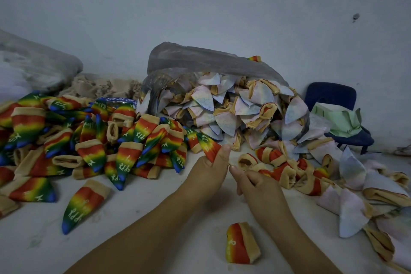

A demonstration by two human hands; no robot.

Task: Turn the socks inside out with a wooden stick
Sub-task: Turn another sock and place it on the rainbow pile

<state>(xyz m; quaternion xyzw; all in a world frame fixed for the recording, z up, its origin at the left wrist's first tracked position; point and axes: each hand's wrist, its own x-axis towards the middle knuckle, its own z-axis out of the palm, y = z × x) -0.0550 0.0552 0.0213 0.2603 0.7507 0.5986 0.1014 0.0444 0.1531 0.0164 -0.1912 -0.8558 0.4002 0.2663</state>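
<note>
Now | left hand pinches red end of rainbow-dyed pointed fabric sock | right hand just beside, apart, fingers curled; grip on anything: cannot tell

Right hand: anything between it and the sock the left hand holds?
Nothing visible. The right hand sits just right of the sock pinched by the left hand, with only a narrow open gap between them.

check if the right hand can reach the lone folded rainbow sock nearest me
Probably yes: the folded rainbow sock lies alone and uncovered close to the right hand, with nothing between them.
</note>
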